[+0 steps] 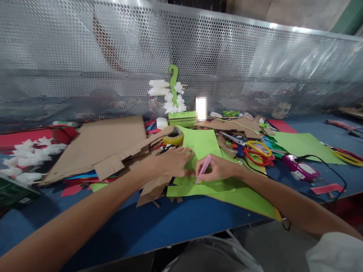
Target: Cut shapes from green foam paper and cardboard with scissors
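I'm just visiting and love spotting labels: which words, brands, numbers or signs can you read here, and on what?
No text is readable anywhere.
Dark green box: small pale patch, perhaps a label, too small to read.
Purple device: pale patches, too blurred to read.
Pink pen and upright green sheet: no lettering I can make out.
Bright panel: plain white, no text visible.

Pen pink; paper under it lt. green; surface blue; cardboard plain brn; tape roll yel; scissors w/ yel & red handles; gadget purple w/ wht patch; flowers wht on green stem; sleeve wht; screen silver-grey w/ all-over pattern of round dots
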`<state>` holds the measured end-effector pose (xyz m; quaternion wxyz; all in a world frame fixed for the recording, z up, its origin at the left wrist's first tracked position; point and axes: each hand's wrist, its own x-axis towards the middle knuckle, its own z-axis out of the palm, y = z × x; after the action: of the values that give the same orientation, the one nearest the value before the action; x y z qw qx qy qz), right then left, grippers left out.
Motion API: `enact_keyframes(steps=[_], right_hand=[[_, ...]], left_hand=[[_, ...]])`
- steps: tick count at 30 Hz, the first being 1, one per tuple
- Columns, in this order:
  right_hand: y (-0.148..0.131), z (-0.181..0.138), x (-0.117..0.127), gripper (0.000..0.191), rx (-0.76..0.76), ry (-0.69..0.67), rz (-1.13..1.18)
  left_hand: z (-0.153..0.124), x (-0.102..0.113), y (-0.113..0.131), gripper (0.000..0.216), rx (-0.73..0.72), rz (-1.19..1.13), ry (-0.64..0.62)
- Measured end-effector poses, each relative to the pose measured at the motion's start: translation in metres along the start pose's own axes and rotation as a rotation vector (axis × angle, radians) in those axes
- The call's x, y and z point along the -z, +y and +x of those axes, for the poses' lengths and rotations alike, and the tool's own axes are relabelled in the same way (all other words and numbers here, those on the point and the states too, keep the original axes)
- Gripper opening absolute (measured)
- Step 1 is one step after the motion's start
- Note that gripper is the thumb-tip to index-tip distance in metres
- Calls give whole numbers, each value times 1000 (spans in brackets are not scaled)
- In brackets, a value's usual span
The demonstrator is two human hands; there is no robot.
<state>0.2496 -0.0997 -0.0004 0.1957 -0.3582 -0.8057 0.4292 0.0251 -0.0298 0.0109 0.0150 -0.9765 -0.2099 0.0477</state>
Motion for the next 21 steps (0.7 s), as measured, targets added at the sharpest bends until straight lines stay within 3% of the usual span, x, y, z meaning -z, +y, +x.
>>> enact_keyframes(steps=[13,17,21], right_hand=[[1,0,0,21,14,3,22],[4,0,2,14,28,1,-25],[1,0,1,22,25,-8,16]], left_hand=[[1,-5,-3,68,22,-8,10],[2,-7,-5,71,9,-2,19],[2,-9,-7,73,8,-7,9]])
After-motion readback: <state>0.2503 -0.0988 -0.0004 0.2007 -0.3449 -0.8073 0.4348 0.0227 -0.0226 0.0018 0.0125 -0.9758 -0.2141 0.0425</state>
